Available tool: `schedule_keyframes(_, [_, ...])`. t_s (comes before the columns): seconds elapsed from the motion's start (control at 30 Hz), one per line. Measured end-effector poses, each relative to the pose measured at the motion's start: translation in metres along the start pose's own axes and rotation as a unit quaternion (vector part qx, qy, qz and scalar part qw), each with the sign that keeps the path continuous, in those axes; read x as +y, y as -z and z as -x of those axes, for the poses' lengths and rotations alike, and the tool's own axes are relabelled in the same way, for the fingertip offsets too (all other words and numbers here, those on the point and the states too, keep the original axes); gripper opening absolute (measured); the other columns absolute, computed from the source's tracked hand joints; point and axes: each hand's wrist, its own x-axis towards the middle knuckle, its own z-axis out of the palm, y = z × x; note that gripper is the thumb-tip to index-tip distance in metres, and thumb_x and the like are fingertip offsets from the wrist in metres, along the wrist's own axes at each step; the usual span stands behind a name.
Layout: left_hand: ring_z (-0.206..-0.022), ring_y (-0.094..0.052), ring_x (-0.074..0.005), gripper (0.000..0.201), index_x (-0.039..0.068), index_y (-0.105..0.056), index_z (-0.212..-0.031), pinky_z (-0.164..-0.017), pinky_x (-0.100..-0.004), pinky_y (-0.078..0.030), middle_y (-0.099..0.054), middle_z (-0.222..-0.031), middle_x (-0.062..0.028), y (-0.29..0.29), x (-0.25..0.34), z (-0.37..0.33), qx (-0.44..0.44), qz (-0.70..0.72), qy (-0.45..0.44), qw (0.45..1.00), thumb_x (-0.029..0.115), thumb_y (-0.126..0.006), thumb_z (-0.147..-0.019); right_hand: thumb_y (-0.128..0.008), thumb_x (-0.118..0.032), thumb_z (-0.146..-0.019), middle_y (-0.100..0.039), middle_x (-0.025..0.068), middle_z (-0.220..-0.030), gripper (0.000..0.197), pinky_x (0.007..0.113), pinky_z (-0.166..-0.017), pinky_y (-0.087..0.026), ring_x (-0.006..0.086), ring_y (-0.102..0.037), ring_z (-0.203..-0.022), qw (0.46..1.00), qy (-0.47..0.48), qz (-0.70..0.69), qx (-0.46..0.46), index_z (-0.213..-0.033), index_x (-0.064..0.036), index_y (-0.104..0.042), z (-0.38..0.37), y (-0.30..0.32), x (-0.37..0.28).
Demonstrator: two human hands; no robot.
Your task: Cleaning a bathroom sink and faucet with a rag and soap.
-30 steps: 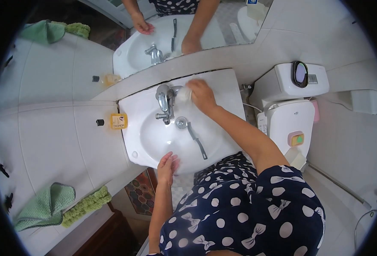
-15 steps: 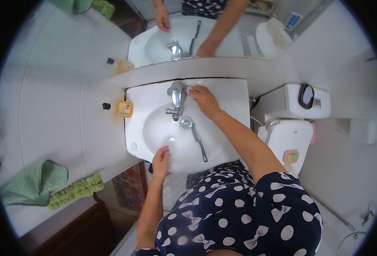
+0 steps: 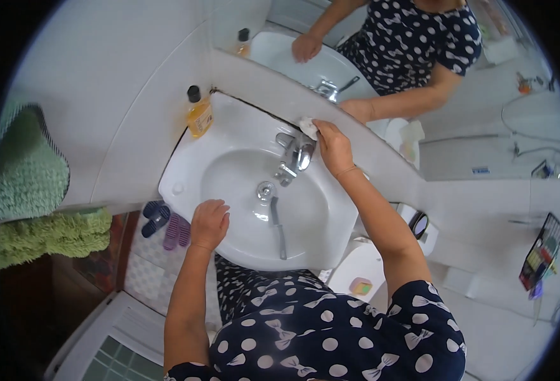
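Observation:
My right hand [image 3: 335, 149] pinches a crumpled white wad [image 3: 308, 127], like tissue or a small cloth, against the back ledge of the white washbasin [image 3: 194, 149]. The chrome tap [image 3: 297, 153] stands just beside it. Over the basin's front left rim, my left hand [image 3: 209, 223] hangs with its fingers loosely extended and holds nothing. A slim grey tool with a long handle [image 3: 278, 230] lies in the bowl, one end close to the round drain [image 3: 266, 190]; its exact kind is unclear.
At the basin's back left corner stands a bottle of yellow liquid [image 3: 199, 117] with a black cap. A mirror [image 3: 292, 44] runs behind the basin. Green towels [image 3: 51, 235] are at the left, slippers [image 3: 165, 223] lie on the floor, and a toilet [image 3: 356, 267] is at the right.
The view has turned, so the basin appears tilted. My right hand has shifted along the back ledge behind the tap, and the white wad now shows clearly. My left hand has moved left along the rim.

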Motion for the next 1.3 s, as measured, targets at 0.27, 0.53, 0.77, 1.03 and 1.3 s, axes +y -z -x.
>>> schedule_keyframes(0.27, [-0.099, -0.061, -0.0267, 0.015, 0.008, -0.064, -0.089, -0.089, -0.0413, -0.047, -0.064, -0.100, -0.0068, -0.002, -0.007, 0.001, 0.039, 0.027, -0.004, 0.999, 0.008, -0.069, -0.074, -0.058, -0.029, -0.089, -0.068, 0.0246, -0.103, 0.040, 0.042, -0.086, -0.052, 0.0388, -0.068, -0.094, 0.846, -0.277, 0.007, -0.456, -0.113, 0.0020, -0.065, -0.076, -0.062, -0.010])
schedule_keyframes(0.53, [-0.098, -0.060, -0.0265, 0.013, 0.008, -0.064, -0.087, -0.088, -0.0399, -0.047, -0.063, -0.100, -0.0069, -0.002, -0.008, 0.003, 0.042, 0.025, 0.006, 0.999, 0.007, -0.067, -0.075, -0.057, -0.010, -0.083, -0.068, 0.0237, -0.107, 0.025, 0.043, -0.088, -0.053, 0.0368, -0.068, -0.100, 0.880, -0.047, 0.222, -0.416, -0.099, -0.0025, -0.073, -0.081, -0.105, -0.041])
schedule_keyframes(0.77, [-0.097, -0.060, -0.0248, 0.011, 0.008, -0.064, -0.085, -0.089, -0.0391, -0.047, -0.063, -0.099, -0.0060, -0.005, -0.007, -0.003, 0.048, 0.016, -0.014, 0.999, 0.009, -0.066, -0.075, -0.054, -0.015, -0.083, -0.068, 0.0085, -0.083, 0.012, 0.039, -0.071, -0.050, 0.0267, -0.066, -0.078, 0.903, -0.027, 0.008, -0.430, -0.085, -0.0185, -0.066, -0.091, -0.076, 0.004])
schedule_keyframes(1.03, [-0.099, -0.059, -0.0239, 0.011, 0.008, -0.064, -0.085, -0.091, -0.0385, -0.046, -0.062, -0.098, -0.0055, 0.000, -0.011, 0.006, 0.042, 0.021, 0.004, 0.999, 0.009, -0.065, -0.074, -0.056, -0.025, -0.084, -0.071, 0.0144, -0.094, 0.026, 0.039, -0.081, -0.053, 0.0321, -0.069, -0.092, 0.803, -0.365, -0.067, -0.467, -0.090, -0.0027, -0.068, -0.080, -0.053, -0.021])
schedule_keyframes(1.3, [-0.098, -0.059, -0.0235, 0.009, 0.008, -0.065, -0.083, -0.090, -0.0379, -0.046, -0.062, -0.097, -0.0050, -0.004, -0.009, 0.000, 0.047, 0.017, -0.007, 0.999, 0.009, -0.065, -0.074, -0.056, -0.023, -0.083, -0.069, 0.0229, -0.102, 0.028, 0.044, -0.088, -0.051, 0.0367, -0.067, -0.095, 0.891, -0.036, 0.201, -0.405, -0.095, -0.0033, -0.072, -0.101, -0.120, -0.036])
